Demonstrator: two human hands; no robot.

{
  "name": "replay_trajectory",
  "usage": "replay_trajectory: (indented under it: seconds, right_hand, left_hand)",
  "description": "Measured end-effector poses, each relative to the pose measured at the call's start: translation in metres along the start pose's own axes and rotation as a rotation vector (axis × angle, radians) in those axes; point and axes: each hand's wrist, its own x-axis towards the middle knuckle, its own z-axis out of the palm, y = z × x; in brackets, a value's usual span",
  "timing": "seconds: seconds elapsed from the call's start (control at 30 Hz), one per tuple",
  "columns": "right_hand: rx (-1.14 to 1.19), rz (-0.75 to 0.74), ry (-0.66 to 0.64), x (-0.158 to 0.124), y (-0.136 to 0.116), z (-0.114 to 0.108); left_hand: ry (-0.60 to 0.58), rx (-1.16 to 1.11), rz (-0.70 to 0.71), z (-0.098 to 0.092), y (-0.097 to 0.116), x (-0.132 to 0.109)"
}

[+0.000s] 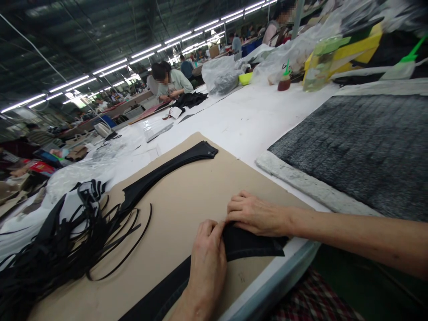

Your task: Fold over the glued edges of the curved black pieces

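A long, curved black fabric piece (247, 244) lies along the near edge of a tan cardboard sheet (180, 200). My left hand (207, 258) bends over its middle, thumb and fingers pinched together on the upper edge. Close beside it, my right hand (257, 215) presses on the same piece with curled fingers, and the fingertips of both hands nearly meet. The hands cover part of the fabric. Farther up the cardboard rests a stack of similar curved black pieces (167, 169).
Black strips (76, 240) are heaped at the left, some curling onto the cardboard. A dark textured board (361, 147) lies at the right. Behind stand a small red-brown bottle (284, 82) and a clear jar (317, 67). A co-worker (174, 82) bends over the table's far end.
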Motion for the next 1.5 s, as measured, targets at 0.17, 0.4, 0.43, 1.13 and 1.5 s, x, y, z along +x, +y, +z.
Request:
replay_trajectory:
  seconds: [0.17,0.4,0.43,1.13,1.5]
  right_hand:
    - [-0.06,-0.083,0.03,-0.008,0.005,0.003]
    - [-0.145,-0.165,0.071,-0.018,0.011,0.009]
    - [-0.161,-0.175,0.075,-0.019,0.012,0.009]
    - [-0.328,-0.197,0.12,-0.026,0.011,0.001]
    - [-0.289,-0.17,0.076,-0.03,0.013,0.002]
  left_hand:
    - [-0.036,0.107,0.038,0.004,0.003,-0.004]
    - [0.046,0.314,0.194,0.019,-0.001,-0.019]
    - [0.066,0.331,0.217,0.021,-0.002,-0.021]
    - [0.201,0.449,0.209,0.03,-0.018,-0.038]
    - [0.092,0.554,0.133,0.025,-0.002,-0.037]
